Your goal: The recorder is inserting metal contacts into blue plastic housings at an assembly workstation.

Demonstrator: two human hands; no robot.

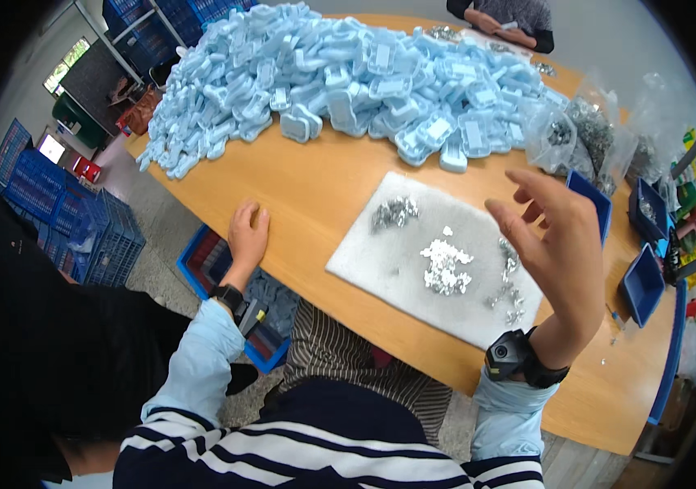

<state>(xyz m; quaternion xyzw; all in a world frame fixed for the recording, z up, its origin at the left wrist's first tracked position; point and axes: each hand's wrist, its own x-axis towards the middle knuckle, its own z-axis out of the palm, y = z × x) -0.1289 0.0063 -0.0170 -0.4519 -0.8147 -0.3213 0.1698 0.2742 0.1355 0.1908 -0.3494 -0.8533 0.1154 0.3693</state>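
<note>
My left hand (pixel 248 234) rests on the wooden table near its front edge, fingers laid on the wood and nothing visible in them. Above the right side of a white foam mat (pixel 364 244), my right hand (pixel 558 236) is raised with thumb and fingers apart, holding nothing I can see. On the mat lie small loose pieces: a silvery metal heap (pixel 395 213) at the far left, a bright white-looking heap (pixel 447 267) in the middle, and scattered metal pieces (pixel 513 301) at the right, partly hidden by my right hand.
A large heap of light-blue plastic parts (pixel 340 77) covers the table's far side. Clear bags of metal pieces (pixel 596 130) and blue trays (pixel 643 283) stand right. A blue crate (pixel 193 261) sits below the left edge. Another person (pixel 519 20) works opposite; a dark-clothed person (pixel 63 350) is left.
</note>
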